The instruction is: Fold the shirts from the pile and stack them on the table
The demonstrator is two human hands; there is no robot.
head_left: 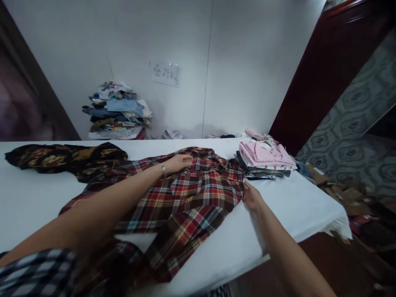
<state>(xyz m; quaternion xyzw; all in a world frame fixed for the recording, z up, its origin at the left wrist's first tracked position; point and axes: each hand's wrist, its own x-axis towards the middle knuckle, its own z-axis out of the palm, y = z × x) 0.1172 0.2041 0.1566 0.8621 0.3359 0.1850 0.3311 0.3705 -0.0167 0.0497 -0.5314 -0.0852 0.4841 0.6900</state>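
A red, brown and cream plaid shirt [213, 187] lies spread across the white-covered table, its collar toward the wall and one sleeve hanging toward the front edge. My left hand [177, 163] reaches over it, its fingers closed on the cloth near the collar; the fingertips are partly hidden. At the shirt's right edge, my right hand [253, 196] pinches the fabric between thumb and fingers. A dark floral garment [62, 159] lies to the left, and the shirt's far sleeve area meets it.
A folded stack topped by a pink garment [262, 153] sits just right of the shirt. Against the wall rises a tall clothes pile [119, 109]. A paper sign [166, 74] hangs above the white table [287, 202]. Cardboard boxes [349, 194] crowd the right side.
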